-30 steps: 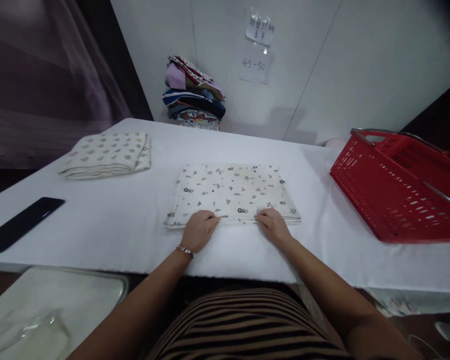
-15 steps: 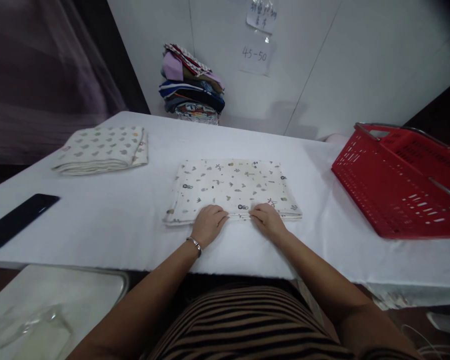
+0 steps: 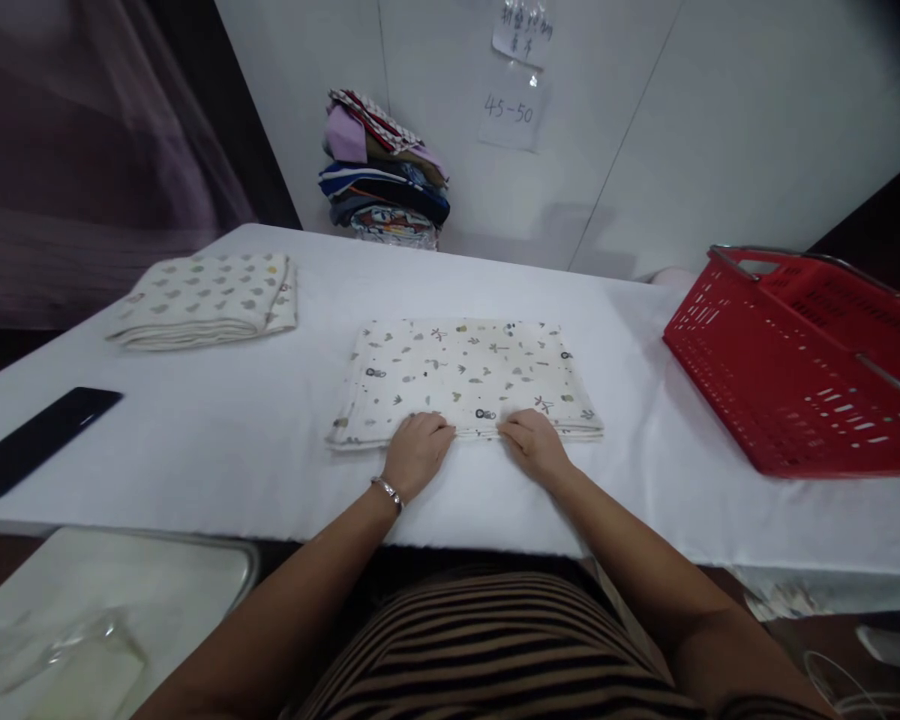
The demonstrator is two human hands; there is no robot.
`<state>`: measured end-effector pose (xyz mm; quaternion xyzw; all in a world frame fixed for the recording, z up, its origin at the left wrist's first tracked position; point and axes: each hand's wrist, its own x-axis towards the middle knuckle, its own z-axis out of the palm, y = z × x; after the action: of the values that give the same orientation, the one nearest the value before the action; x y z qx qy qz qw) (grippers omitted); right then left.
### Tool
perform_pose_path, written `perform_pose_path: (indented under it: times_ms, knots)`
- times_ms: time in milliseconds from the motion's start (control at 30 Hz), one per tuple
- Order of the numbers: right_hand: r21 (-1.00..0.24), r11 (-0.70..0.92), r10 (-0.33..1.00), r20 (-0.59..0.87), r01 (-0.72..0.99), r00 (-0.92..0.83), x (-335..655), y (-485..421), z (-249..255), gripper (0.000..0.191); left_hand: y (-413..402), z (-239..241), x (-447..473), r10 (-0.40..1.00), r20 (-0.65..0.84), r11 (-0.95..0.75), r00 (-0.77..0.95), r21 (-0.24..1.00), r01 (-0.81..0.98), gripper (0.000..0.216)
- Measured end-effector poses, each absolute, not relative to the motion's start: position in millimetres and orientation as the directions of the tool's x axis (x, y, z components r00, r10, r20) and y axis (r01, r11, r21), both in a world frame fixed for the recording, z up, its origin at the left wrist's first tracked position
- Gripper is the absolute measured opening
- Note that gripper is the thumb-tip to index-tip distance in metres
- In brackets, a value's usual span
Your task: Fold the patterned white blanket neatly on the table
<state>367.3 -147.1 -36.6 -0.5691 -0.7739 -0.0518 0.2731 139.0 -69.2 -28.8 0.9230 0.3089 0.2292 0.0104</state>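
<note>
A folded cream cloth with small printed figures (image 3: pixel 465 375) lies flat in the middle of the white table (image 3: pixel 232 440). My left hand (image 3: pixel 416 450), with a bracelet on its wrist, rests at the cloth's near edge with its fingers curled onto the fabric. My right hand (image 3: pixel 534 445) sits just to the right of it on the same edge, fingers also curled and pinching the folded layers. The two hands are a short gap apart.
A second folded patterned cloth (image 3: pixel 206 298) lies at the table's far left. A black phone (image 3: pixel 37 440) is near the left edge. A red plastic basket (image 3: pixel 802 365) stands on the right. A stack of folded clothes (image 3: pixel 382 170) sits against the back wall.
Both hands have drawn closer together along the cloth's near edge since a second ago. Little has shifted in the last half second.
</note>
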Motion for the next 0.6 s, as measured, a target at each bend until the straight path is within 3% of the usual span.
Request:
perform_pose_path:
  times_ms: [600]
  knots:
    - [-0.261, 0.32, 0.846, 0.511, 0.911, -0.151, 369.2, -145.1, -38.7, 0.019, -66.5, -30.8, 139.2, 0.603, 0.428, -0.79, 0.673, 0.207, 0.577, 0.023]
